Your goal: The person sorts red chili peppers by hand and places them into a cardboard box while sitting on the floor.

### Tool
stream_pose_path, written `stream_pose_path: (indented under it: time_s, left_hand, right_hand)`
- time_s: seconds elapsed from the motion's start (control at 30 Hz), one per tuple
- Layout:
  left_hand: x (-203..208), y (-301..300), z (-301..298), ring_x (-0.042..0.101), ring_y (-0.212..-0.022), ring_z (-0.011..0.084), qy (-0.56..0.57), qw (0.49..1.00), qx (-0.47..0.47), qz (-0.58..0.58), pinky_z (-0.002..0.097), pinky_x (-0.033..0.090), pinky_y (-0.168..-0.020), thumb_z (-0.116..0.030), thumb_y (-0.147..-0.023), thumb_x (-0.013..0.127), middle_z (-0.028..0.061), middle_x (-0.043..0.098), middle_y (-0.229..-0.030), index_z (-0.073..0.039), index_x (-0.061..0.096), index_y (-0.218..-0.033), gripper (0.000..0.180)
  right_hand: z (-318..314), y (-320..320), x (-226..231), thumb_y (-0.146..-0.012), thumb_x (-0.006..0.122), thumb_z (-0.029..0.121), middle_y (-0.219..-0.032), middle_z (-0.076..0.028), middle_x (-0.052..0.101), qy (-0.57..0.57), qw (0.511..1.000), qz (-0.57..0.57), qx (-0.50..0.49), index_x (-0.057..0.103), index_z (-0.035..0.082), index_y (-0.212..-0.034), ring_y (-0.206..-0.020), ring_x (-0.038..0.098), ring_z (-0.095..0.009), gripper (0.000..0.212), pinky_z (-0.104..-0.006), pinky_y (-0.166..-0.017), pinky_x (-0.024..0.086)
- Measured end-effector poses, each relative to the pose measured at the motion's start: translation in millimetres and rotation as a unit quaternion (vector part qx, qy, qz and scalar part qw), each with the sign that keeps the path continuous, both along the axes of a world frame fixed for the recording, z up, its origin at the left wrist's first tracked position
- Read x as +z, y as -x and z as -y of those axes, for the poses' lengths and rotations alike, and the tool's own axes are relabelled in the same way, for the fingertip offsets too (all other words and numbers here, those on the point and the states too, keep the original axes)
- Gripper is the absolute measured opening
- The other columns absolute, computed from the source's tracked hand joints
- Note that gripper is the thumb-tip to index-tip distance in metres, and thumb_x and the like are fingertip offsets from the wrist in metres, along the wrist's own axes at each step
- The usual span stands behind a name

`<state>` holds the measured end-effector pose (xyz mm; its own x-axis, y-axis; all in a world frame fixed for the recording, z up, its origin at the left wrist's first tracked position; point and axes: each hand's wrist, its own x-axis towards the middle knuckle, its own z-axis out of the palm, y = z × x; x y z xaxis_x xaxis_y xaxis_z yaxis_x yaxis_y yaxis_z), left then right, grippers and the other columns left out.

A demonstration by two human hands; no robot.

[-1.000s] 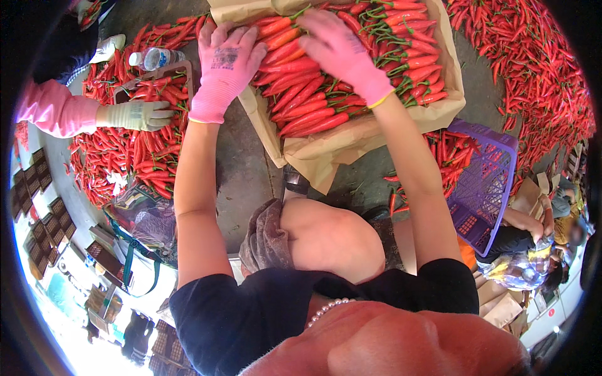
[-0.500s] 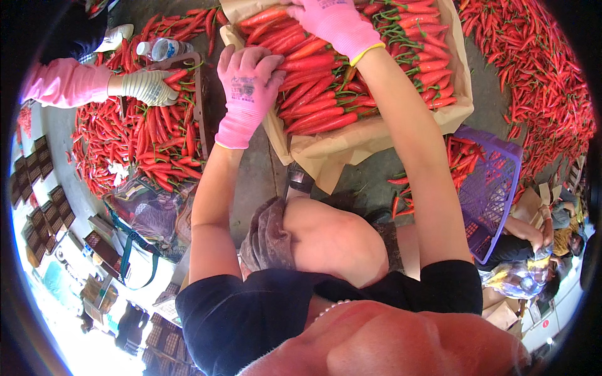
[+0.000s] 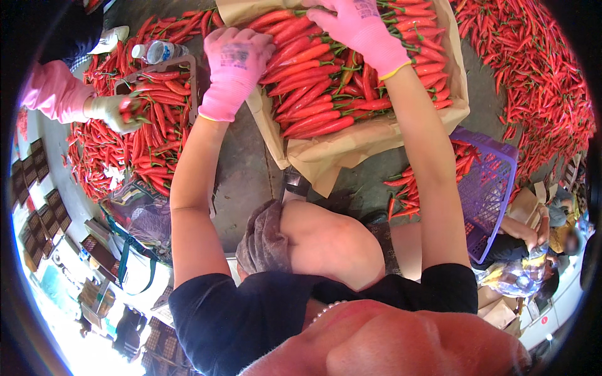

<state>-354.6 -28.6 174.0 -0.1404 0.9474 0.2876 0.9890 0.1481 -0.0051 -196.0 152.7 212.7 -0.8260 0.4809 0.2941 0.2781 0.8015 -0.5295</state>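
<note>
A paper-lined box (image 3: 376, 128) in front of me holds rows of long red chili peppers (image 3: 307, 94) with green stems. My left hand (image 3: 235, 66), in a pink glove, rests at the box's left wall. Its fingers bend over beside the pepper ends, and whatever lies under them is hidden. Above the peppers at the far side is my right hand (image 3: 359, 28), also in a pink glove. Its thumb stands apart from the finger beside it, with nothing visible between them; the upper edge cuts off part of the hand.
At left, another person's gloved hand (image 3: 119, 113) holds chilies over a crate (image 3: 193, 94) on a chili heap. A clear bottle (image 3: 160, 52) lies beyond. A purple basket (image 3: 495, 182) stands tilted at right, near a large chili pile (image 3: 533, 75). A patterned bag (image 3: 138, 210) sits at left.
My left hand has shifted up and left along the box wall, its fingers more bent. My right hand has moved slightly right and down. The other person's hand has drawn back left with chilies.
</note>
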Motion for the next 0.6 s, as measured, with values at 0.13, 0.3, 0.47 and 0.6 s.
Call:
stream_pose_path:
  time_s: [0.13, 0.3, 0.47, 0.6]
  left_hand:
    - [12.7, 1.4, 5.8, 0.063, -0.085, 0.0209, 0.049, 0.998, 0.036, -0.030, 0.0413, 0.044, -0.079, -0.035, -0.081, 0.066, -0.0034, 0.069, -0.088, -0.020, 0.073, -0.091, 0.019]
    - [13.8, -8.1, 12.9, 0.063, -0.087, 0.0218, -0.038, 0.998, 0.032, 0.025, 0.0410, 0.044, -0.081, -0.031, -0.080, 0.069, -0.0022, 0.068, -0.087, -0.019, 0.071, -0.093, 0.018]
    - [11.1, -19.0, 27.1, 0.062, -0.085, 0.0226, -0.012, 0.997, -0.046, 0.056, 0.0401, 0.045, -0.083, -0.025, -0.077, 0.071, -0.0010, 0.067, -0.086, -0.017, 0.070, -0.096, 0.020]
    - [22.6, -21.4, 13.7, 0.062, -0.084, 0.0218, -0.052, 0.997, -0.036, 0.038, 0.0397, 0.044, -0.085, -0.023, -0.076, 0.071, -0.0013, 0.066, -0.086, -0.017, 0.070, -0.092, 0.017]
  right_hand:
    - [4.4, -1.8, -24.5, -0.086, 0.064, 0.024, -0.108, -0.018, 0.065, 0.041, 0.997, -0.048, -0.044, 0.069, 0.007, -0.103, -0.109, 0.059, -0.037, 0.025, -0.0447, -0.097, 0.045]
    - [26.6, -16.1, -46.0, -0.093, 0.061, 0.025, -0.128, -0.024, 0.056, 0.109, 0.987, -0.117, -0.027, 0.061, 0.000, -0.118, -0.125, 0.050, -0.041, 0.036, -0.0437, -0.106, 0.040]
    - [25.1, -30.6, -40.7, -0.075, 0.070, 0.032, -0.112, -0.005, 0.065, -0.015, 0.994, -0.111, 0.013, 0.071, 0.018, -0.104, -0.107, 0.059, -0.028, 0.032, -0.0449, -0.095, 0.044]
    - [34.4, -20.0, -56.5, -0.076, 0.070, 0.030, -0.101, -0.002, 0.067, -0.114, 0.992, -0.042, 0.021, 0.071, 0.017, -0.086, -0.097, 0.062, -0.027, 0.016, -0.0442, -0.091, 0.046]
